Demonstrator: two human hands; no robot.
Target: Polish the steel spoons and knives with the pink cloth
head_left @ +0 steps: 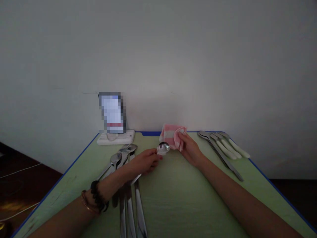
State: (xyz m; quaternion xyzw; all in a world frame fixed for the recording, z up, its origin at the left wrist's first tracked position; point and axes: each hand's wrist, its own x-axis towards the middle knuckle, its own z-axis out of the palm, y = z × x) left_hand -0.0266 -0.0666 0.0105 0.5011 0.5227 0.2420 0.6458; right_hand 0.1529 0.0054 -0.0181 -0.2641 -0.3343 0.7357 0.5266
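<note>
My left hand (147, 161) is closed round a metal spoon (163, 148), its shiny bowl sticking out past the fingers toward the middle. Part of the handle shows below the palm; the rest is covered. In my right hand (189, 147) I pinch a pink and white cloth (170, 135), bunched and folded near the table's far edge. Cloth and spoon bowl are close together; whether they touch I cannot tell. Under and beside my left forearm lies a pile of metal cutlery (116, 159), with spoon bowls at its far end and long handles toward me.
On the right lie several forks and spoons (223, 145), some with white handles. A phone (112, 114) with a lit, blurred screen leans upright on a white base (123, 137) at the back left. The green table (178, 201) has a blue edge and meets a wall.
</note>
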